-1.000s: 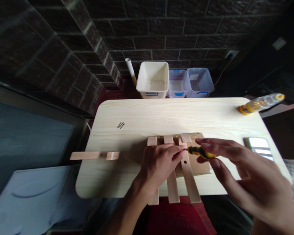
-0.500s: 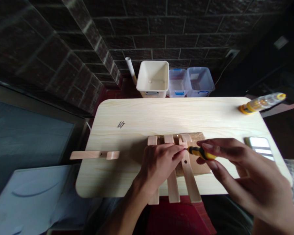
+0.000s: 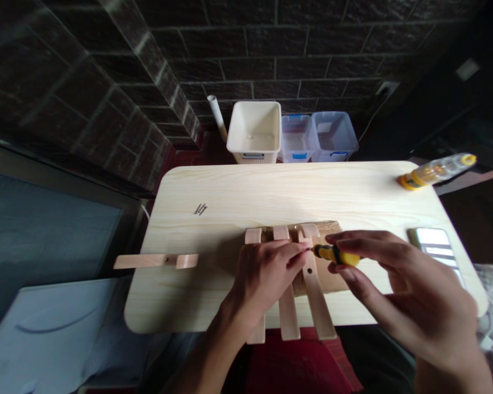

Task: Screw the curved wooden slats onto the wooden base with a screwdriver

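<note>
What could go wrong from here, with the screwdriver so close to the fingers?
The tip of the yellow-and-black screwdriver, held in the right hand, is right beside the fingertips of the left hand, so a slip could jab them. The wooden slats overhang the near edge of the table and may shift if the left hand lets go. The separate wooden piece juts past the table's left edge and might fall if bumped.
</note>
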Demonstrator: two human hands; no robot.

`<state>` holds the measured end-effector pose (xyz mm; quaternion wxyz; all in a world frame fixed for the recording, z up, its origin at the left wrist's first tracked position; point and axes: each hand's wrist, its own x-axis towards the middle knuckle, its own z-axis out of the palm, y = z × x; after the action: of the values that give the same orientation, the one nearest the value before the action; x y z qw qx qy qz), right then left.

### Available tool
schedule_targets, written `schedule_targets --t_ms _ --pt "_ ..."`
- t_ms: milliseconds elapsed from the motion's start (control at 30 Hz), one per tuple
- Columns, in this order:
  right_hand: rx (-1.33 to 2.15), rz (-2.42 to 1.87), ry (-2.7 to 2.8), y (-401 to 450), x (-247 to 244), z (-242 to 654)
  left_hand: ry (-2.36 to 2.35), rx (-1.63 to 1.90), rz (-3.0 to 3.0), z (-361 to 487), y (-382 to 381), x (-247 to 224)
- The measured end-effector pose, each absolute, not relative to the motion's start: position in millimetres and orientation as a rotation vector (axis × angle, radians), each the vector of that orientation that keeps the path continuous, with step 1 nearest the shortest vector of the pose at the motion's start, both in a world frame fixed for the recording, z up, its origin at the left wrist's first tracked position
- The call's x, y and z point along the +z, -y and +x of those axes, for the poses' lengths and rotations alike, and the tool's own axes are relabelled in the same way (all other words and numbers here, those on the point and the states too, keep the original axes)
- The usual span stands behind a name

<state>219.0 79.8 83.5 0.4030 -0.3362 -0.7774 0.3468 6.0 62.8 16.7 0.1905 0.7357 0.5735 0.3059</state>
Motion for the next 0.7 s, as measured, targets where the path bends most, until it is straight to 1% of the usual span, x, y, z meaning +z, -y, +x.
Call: schedule_targets --t_ms 167,367,700 --pt "0.733 -0.786 2.125 -82.8 91.2 220.4 -1.609 0.864 2.075 5.9 -63.3 19.6" --pt "0.782 -0.848 2.124 -83.1 93.9 221.9 -1.626 0.833 2.045 6.7 -62.9 18.7" --pt "0.702 -0.848 2.098 -83.4 89.8 227.9 -1.638 0.85 2.05 7.5 -62.7 18.1"
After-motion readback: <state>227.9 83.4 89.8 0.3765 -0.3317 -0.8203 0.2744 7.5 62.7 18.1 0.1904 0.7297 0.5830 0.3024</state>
